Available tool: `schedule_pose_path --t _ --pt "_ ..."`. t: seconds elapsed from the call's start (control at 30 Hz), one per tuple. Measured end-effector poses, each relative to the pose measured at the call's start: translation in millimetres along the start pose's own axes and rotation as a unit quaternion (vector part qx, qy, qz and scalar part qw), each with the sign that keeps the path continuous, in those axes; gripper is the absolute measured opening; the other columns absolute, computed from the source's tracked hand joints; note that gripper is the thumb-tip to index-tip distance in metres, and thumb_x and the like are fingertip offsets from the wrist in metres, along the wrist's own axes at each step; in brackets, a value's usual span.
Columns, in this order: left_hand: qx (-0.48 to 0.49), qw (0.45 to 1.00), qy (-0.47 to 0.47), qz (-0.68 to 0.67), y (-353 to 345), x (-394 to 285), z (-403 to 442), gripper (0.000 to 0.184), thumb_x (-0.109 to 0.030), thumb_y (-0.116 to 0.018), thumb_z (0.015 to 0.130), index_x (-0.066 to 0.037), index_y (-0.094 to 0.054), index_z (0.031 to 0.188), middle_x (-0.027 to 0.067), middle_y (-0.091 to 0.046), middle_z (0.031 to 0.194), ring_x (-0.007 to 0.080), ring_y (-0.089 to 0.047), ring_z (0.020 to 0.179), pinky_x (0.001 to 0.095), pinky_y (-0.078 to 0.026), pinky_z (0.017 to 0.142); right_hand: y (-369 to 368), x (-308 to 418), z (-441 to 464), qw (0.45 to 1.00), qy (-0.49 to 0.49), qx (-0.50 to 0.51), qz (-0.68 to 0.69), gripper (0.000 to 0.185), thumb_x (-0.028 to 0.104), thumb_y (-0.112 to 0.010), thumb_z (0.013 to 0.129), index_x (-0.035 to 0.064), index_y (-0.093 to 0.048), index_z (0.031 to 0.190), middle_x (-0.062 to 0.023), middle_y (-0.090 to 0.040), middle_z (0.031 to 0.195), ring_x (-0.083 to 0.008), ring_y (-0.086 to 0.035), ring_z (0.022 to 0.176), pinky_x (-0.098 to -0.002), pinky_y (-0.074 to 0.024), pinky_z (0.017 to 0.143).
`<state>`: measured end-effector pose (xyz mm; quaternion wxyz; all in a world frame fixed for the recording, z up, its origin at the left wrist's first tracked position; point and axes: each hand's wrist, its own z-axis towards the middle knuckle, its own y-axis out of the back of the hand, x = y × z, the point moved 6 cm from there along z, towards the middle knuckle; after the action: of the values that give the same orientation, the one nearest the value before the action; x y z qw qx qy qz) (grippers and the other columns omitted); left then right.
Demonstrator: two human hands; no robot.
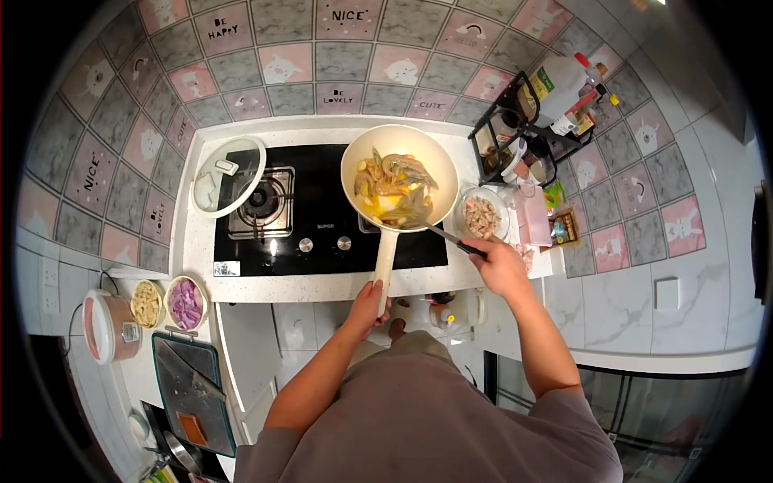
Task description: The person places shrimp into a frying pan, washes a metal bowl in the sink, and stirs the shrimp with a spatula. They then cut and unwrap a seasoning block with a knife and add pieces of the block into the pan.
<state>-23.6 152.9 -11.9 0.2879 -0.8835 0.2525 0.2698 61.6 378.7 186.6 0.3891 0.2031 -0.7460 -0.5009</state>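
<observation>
My left hand (369,309) is closed around the cream handle of a frying pan (443,163) on the right side of the hob. In the pan, greyish-brown pieces that look like shrimp (407,172) lie with small yellow bits in yellow oil. My right hand (499,269) grips the black handle of a spatula (448,237); its metal blade reaches over the pan's near rim into the food. Just right of the pan stands a clear bowl (502,211) of chopped pale pink meat (481,217), close to my right hand.
A glass lid (250,187) leans by the left burner (261,201) of the black hob (314,193). Bowls of purple onion (185,304) and pale slices (146,304) stand at left, beside a cutting board (211,358) with a cleaver (193,372). A black rack (491,117) holds bottles.
</observation>
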Motion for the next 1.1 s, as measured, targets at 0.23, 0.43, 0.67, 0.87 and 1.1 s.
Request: schedule_pose_path --t 0.23,0.43,0.67,0.87,1.1 --pt "-0.005 1.000 0.001 0.016 -1 -3 -3 0.031 -0.044 -0.036 0.105 -0.016 -0.048 0.112 -0.0003 -0.054 0.079 0.0113 -0.045 0.051 0.0253 -0.030 0.044 -5 -24 43 0.998 -0.026 -0.063 -0.018 0.033 0.019 -0.063 0.089 0.0177 -0.068 0.121 -0.0179 -0.066 0.105 -0.0374 -0.064 0.099 -0.0437 -0.0502 0.086" --pt "-0.011 1.000 0.002 0.002 -1 -1 -1 0.028 -0.042 -0.037 0.104 -0.015 -0.046 0.104 0.0004 -0.054 0.076 0.0116 -0.047 0.048 0.0254 -0.031 0.040 -60 -30 76 0.992 0.008 -0.078 0.102 0.037 0.019 -0.063 0.089 0.0167 -0.065 0.126 -0.0198 -0.065 0.109 -0.0381 -0.062 0.104 -0.0427 -0.0492 0.089" --pt "-0.008 1.000 0.000 0.004 0 1 1 0.031 -0.044 -0.036 0.105 -0.016 -0.048 0.109 0.0001 -0.053 0.078 0.0120 -0.045 0.050 0.0258 -0.029 0.043 1 -14 1 1.000 -0.022 0.004 -0.018 0.036 0.017 -0.065 0.087 0.0222 -0.067 0.123 -0.0136 -0.064 0.104 -0.0338 -0.063 0.099 -0.0418 -0.0503 0.084" --pt "-0.004 1.000 -0.006 0.007 1 2 2 0.030 -0.043 -0.036 0.105 -0.015 -0.048 0.108 0.0004 -0.053 0.078 0.0122 -0.044 0.050 0.0264 -0.028 0.042 -4 -29 24 0.997 -0.046 -0.062 -0.025 0.033 0.020 -0.063 0.089 0.0147 -0.067 0.121 -0.0204 -0.066 0.101 -0.0376 -0.064 0.098 -0.0455 -0.0498 0.086" --pt "-0.014 1.000 -0.002 0.018 0 0 1 0.031 -0.044 -0.036 0.105 -0.016 -0.048 0.108 0.0003 -0.054 0.079 0.0115 -0.045 0.050 0.0253 -0.028 0.042 -64 -26 74 0.986 -0.006 -0.098 0.138 0.036 0.020 -0.060 0.091 0.0104 -0.063 0.126 -0.0250 -0.067 0.104 -0.0412 -0.063 0.102 -0.0445 -0.0490 0.089"
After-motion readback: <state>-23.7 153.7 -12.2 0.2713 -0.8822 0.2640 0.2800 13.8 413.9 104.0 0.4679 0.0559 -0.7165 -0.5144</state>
